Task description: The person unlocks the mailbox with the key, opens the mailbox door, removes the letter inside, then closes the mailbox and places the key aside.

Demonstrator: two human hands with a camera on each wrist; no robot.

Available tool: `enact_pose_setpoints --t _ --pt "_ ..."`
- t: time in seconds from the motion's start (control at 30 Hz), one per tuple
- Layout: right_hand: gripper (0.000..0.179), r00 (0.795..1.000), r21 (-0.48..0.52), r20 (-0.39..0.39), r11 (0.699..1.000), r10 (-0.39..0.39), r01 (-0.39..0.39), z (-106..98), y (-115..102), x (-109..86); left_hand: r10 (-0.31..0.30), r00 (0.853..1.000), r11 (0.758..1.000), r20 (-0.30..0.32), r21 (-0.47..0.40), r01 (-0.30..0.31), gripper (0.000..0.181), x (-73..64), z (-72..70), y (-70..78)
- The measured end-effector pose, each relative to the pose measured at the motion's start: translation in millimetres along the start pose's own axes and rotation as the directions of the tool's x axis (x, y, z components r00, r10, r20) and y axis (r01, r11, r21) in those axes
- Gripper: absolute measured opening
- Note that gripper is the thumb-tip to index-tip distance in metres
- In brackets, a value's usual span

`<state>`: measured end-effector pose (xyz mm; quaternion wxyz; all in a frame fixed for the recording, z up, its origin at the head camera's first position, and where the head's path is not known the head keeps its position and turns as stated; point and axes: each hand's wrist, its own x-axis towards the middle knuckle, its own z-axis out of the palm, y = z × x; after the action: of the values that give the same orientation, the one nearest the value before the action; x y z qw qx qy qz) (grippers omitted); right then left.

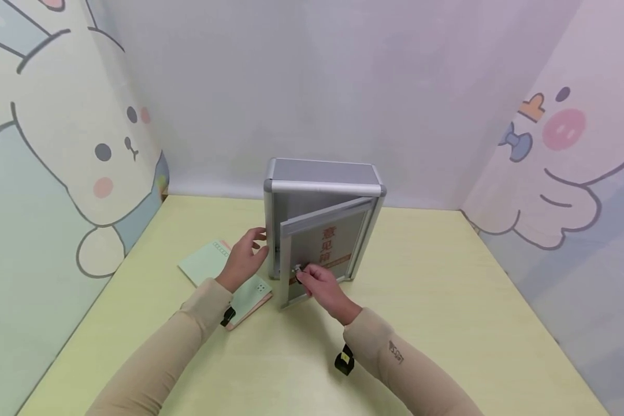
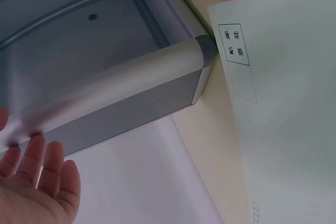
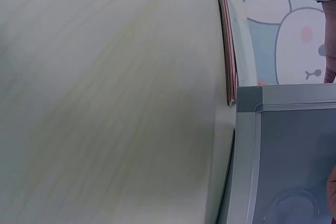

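Head view: I find box (image 1: 322, 172) upright on table (image 1: 426, 260), door (image 1: 308, 242) ajar. Right hand (image 1: 325, 285) pinches dark piece (image 1: 299, 276), possibly key, near door's free edge, presumably for leverage. Left hand (image 1: 244, 257) loose beside box, likely ready to steady it. Envelopes (image 1: 200, 267) lie left, within reach.

Left wrist view: fingers unclenched; contact with box unconfirmed.

Right wrist view: hand cut off, grip unverifiable.

The silver-grey, rectangular metal box (image 1: 322, 171) has glossy, rounded edging (image 1: 325, 186). Pale-green, rectangular paper envelopes (image 1: 205, 266) look matt; the pale-yellow, flat, wood-grained table (image 1: 431, 289) looks smooth; beige, tubular cloth sleeves (image 1: 158, 349) look matt.
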<state>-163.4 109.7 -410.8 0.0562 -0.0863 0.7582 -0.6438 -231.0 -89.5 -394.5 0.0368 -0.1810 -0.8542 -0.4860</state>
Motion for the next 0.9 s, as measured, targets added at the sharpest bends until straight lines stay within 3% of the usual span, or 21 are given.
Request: enact_pose_setpoints --t 0.2,0.4,0.9 --pt "0.029 1.0 -0.03 -0.01 1.0 -0.01 0.009 6.7 -22.0 -3.4 -0.006 1.0 1.0 -0.003 0.008 0.006 0.042 -1.5 -1.3 -1.5" --pt "0.026 0.999 -0.011 -0.048 1.0 -0.011 0.01 9.4 0.2 10.7 0.008 1.0 1.0 0.002 0.009 -0.008 0.043 -1.4 -0.5 -1.2" --pt "0.03 0.996 0.02 -0.086 1.0 0.022 -0.02 14.0 -2.2 17.2 -0.021 1.0 1.0 -0.002 -0.004 0.021 0.045 -1.1 0.5 1.5"
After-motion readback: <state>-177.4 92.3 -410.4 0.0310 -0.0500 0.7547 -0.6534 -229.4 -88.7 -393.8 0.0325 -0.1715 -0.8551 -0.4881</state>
